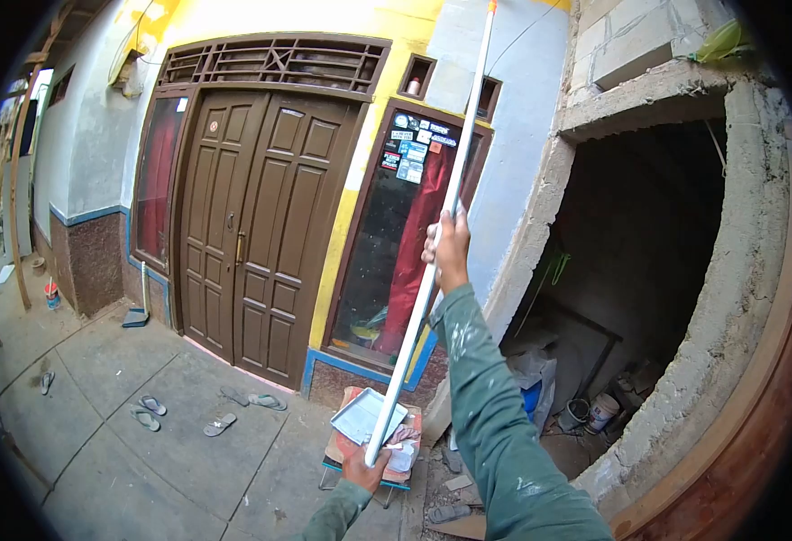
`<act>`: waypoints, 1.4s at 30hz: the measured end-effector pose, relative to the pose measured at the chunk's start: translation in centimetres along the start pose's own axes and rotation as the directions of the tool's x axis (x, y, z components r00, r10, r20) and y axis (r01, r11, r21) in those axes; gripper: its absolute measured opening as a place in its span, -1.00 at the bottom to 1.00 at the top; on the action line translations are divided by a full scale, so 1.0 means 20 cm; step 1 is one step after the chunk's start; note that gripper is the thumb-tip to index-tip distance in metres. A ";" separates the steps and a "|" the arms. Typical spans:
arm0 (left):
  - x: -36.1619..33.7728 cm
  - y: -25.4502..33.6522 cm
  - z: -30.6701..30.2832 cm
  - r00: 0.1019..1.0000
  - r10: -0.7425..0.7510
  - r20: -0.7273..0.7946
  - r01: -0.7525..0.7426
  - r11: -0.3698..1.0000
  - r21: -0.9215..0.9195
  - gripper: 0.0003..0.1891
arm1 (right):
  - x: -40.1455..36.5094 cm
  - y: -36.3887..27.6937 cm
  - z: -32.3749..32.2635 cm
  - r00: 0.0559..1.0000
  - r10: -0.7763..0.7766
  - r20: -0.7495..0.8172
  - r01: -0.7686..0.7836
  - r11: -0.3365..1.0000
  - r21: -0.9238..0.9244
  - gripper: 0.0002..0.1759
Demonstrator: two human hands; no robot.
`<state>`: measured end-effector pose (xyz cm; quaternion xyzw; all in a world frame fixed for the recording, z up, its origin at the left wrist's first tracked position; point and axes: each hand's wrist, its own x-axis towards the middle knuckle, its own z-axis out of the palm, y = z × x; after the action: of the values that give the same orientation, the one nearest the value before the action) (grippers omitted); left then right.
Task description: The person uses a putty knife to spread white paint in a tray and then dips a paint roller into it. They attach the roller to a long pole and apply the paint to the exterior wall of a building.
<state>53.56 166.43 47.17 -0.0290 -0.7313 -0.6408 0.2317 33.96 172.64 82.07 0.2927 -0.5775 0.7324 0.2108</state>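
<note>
A long white pole [420, 311] runs slantwise from the lower middle up past the top edge, with an orange piece at its upper end. My right hand [451, 245] is wrapped round its middle, in front of the window. Lower down, my left hand [366, 470] grips the pole's bottom end. Just behind the pole's lower part, a pale paint tray [356, 417] rests on a small low table [335, 448] with cardboard and a crumpled cloth. What the pole's top end touches is out of view.
Brown double doors [250, 225] stand left of the window [387, 234] with stickers. Sandals [220, 425] lie on the concrete floor. A rough doorway [738, 225] on the right opens onto a dark room with buckets [602, 412]. A dustpan [135, 316] stands by the wall.
</note>
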 end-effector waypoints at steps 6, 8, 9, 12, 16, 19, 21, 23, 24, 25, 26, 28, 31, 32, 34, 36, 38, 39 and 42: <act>0.25 0.13 0.11 0.998 0.064 -0.013 -0.065 0.996 -0.058 -0.73 | 0.33 -0.07 -0.03 1.000 -0.003 -0.011 0.003 0.999 -0.036 -0.52; 0.30 0.09 0.14 0.997 0.082 0.003 -0.081 0.996 -0.033 -0.74 | 0.37 -0.04 -0.07 1.000 0.008 -0.019 -0.009 0.999 -0.031 -0.51; 0.30 0.09 0.15 0.997 0.080 0.002 -0.080 0.996 -0.033 -0.74 | 0.37 -0.03 -0.09 1.000 0.005 -0.022 -0.005 0.999 -0.032 -0.51; 0.24 0.05 0.16 0.996 0.090 0.023 -0.088 0.993 -0.084 -0.71 | 0.34 0.05 -0.13 0.998 0.054 -0.021 -0.055 0.998 -0.042 -0.50; 0.13 0.04 0.13 0.998 0.026 0.059 -0.021 0.997 -0.074 -0.71 | 0.24 0.17 -0.16 0.995 0.096 -0.019 -0.096 0.995 -0.025 -0.54; 0.04 -0.02 0.11 0.999 0.010 0.050 -0.006 0.998 -0.070 -0.72 | 0.15 0.23 -0.16 0.992 0.127 -0.029 -0.127 0.992 -0.012 -0.56; -0.03 -0.07 0.08 0.997 -0.030 0.074 0.031 1.000 -0.002 -0.72 | 0.06 0.25 -0.15 0.991 0.130 -0.037 -0.130 0.991 -0.009 -0.57; -0.11 -0.16 0.07 0.998 -0.025 0.063 0.023 0.999 0.025 -0.73 | -0.05 0.25 -0.13 0.988 0.153 -0.030 -0.151 0.988 0.040 -0.57; -0.15 -0.18 0.06 0.997 -0.049 0.063 0.048 0.999 0.025 -0.74 | -0.10 0.26 -0.13 0.988 0.151 -0.036 -0.150 0.988 0.035 -0.56; -0.19 -0.20 0.05 0.995 -0.074 0.061 0.072 0.997 0.024 -0.74 | -0.15 0.27 -0.12 0.988 0.150 -0.032 -0.149 0.988 0.033 -0.56; -0.23 -0.24 0.04 0.996 -0.072 0.057 0.070 0.997 0.022 -0.74 | -0.19 0.29 -0.11 0.985 0.164 -0.048 -0.163 0.986 0.028 -0.55; -0.31 -0.30 0.03 0.999 -0.038 0.010 0.038 0.999 0.012 -0.75 | -0.29 0.33 -0.11 0.980 0.188 -0.060 -0.187 0.982 0.030 -0.54; -0.43 -0.36 -0.02 0.996 -0.091 0.000 0.091 0.995 0.042 -0.74 | -0.42 0.39 -0.10 0.977 0.210 -0.047 -0.208 0.977 0.050 -0.54; -0.47 -0.40 -0.03 0.996 -0.093 -0.003 0.094 0.995 0.044 -0.74 | -0.45 0.42 -0.11 0.974 0.222 -0.046 -0.219 0.974 0.060 -0.54; -0.54 -0.50 -0.04 0.987 -0.158 0.014 0.156 0.983 0.101 -0.74 | -0.54 0.45 -0.10 0.971 0.234 -0.050 -0.231 0.971 0.062 -0.54; -0.64 -0.65 -0.05 0.969 -0.242 0.041 0.230 0.953 0.198 -0.66 | -0.63 0.46 -0.08 0.966 0.251 -0.065 -0.246 0.966 0.083 -0.52; -0.74 -0.75 -0.06 0.944 -0.324 0.060 0.293 0.910 0.293 -0.58 | -0.72 0.48 -0.06 0.963 0.263 -0.067 -0.257 0.963 0.087 -0.52; -0.79 -0.78 -0.07 0.961 -0.275 0.005 0.267 0.936 0.232 -0.58 | -0.77 0.49 -0.06 0.960 0.273 -0.068 -0.267 0.960 0.088 -0.51; -0.92 -0.80 -0.12 0.963 -0.266 -0.046 0.269 0.943 0.194 -0.59 | -0.90 0.55 -0.06 0.955 0.290 -0.061 -0.286 0.956 0.071 -0.49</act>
<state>65.15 165.94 25.62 0.0998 -0.7865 -0.5904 0.1512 39.97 171.55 61.84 0.1856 -0.5833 0.7826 0.1132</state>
